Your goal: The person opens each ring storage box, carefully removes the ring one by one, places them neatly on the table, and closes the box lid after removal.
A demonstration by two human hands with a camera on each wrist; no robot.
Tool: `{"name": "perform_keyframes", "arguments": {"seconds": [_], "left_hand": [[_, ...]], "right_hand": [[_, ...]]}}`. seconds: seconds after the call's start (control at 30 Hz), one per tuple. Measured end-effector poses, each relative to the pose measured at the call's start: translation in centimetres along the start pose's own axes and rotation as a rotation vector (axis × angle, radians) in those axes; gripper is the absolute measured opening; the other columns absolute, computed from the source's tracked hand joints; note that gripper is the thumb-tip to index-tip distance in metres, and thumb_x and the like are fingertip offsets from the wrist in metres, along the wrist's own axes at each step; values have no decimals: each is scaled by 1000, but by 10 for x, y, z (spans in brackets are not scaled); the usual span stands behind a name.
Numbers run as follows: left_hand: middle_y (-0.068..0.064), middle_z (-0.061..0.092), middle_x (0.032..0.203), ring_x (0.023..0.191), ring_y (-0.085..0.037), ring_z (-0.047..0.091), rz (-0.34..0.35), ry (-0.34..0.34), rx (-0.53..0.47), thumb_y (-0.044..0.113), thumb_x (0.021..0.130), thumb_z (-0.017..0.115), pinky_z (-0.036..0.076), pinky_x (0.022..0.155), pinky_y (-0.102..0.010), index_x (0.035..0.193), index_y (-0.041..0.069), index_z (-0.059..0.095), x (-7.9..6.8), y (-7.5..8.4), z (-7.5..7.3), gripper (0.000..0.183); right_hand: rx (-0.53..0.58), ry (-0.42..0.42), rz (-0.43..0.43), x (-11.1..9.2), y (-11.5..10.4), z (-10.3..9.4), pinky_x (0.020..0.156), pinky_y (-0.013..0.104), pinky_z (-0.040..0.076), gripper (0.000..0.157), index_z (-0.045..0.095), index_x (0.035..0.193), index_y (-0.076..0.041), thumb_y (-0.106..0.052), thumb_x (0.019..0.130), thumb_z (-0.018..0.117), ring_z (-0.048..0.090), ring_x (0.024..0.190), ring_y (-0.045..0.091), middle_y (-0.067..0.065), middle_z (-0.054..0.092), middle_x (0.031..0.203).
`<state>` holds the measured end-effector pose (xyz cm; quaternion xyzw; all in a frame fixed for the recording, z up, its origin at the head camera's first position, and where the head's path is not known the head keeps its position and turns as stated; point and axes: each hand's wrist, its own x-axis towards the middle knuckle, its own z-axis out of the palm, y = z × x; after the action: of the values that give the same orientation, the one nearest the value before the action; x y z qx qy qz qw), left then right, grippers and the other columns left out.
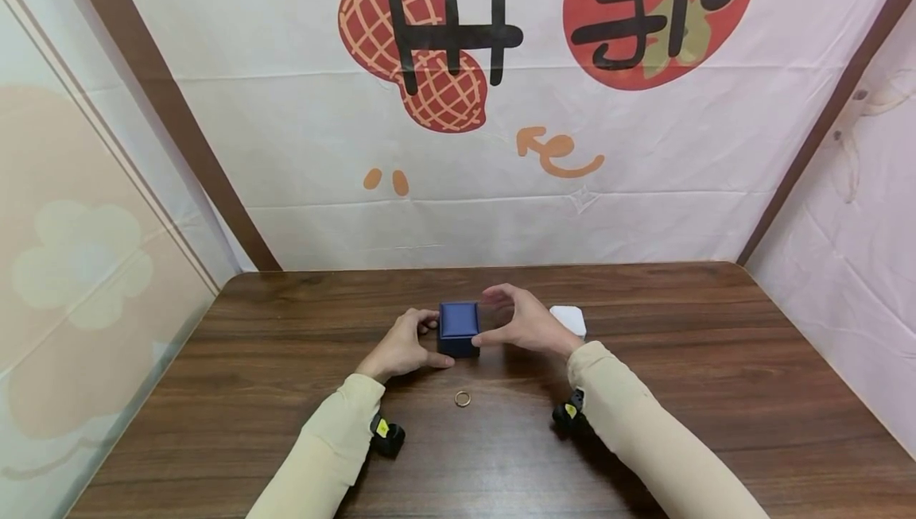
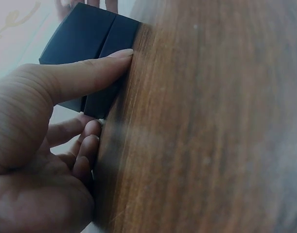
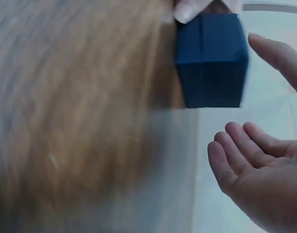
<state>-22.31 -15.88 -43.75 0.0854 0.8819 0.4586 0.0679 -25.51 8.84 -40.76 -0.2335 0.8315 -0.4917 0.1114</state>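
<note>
A small dark-blue ring box stands upright on the wooden table with its lid closed. My left hand holds the lower part of the box from the left, thumb across the front and fingers at the far side. The thumb crosses the lid seam in the left wrist view. At the box's right my right hand is spread, its thumb near the lid's front corner. In the right wrist view a gap shows between the right fingers and the box. A gold ring lies in front of the box.
A white rounded object sits behind my right wrist, partly hidden by it. The brown wooden table ends at a printed cloth wall at the back. Dark wrist devices hang under both sleeves.
</note>
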Motion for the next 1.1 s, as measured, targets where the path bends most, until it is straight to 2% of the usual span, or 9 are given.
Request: {"name": "perform_keyframes", "arguments": {"seconds": [0.13,0.33,0.5,0.63,0.9,1.1], "left_hand": [[-14,55,121,113,-32,48,-6,1,-4,12,67,96,41,101,-50,137,-6,54,-1,-1,0,84],[-15,56,126,116,-33,49,1,-12,-26,15,67,97,40,102,-49,139,-3,54,-4,0,-3,86],[-17,55,130,118,-33,49,13,-25,-61,14,68,96,40,103,-49,144,0,51,-10,1,-10,90],[-20,54,132,117,-35,49,35,-18,-42,17,69,96,41,101,-49,147,0,46,-16,5,-17,94],[-20,50,134,122,-41,47,151,44,27,21,74,93,42,102,-56,150,2,42,-22,32,-32,93],[-14,53,130,120,-38,50,244,60,61,25,76,92,43,101,-55,148,4,46,-18,63,-25,88]], "right_hand": [[-28,19,-55,-11,-8,-16,107,48,43,76,53,138,0,-24,78,91,55,126,35,18,59,135],[-83,111,-88,-30,-12,-47,107,50,42,73,57,135,-5,-26,75,92,53,127,36,10,61,133],[-138,176,-59,-49,-1,-75,108,54,39,79,55,138,-6,-32,74,93,53,128,32,10,58,137],[-169,200,-21,-61,16,-92,108,53,39,80,55,137,-3,-32,73,94,52,130,35,13,58,138],[-163,159,75,-81,52,-108,105,54,42,85,52,140,1,-32,73,93,52,127,39,21,58,137],[-181,91,64,-85,70,-109,101,53,45,82,53,137,6,-28,74,93,57,120,37,21,62,129]]}}
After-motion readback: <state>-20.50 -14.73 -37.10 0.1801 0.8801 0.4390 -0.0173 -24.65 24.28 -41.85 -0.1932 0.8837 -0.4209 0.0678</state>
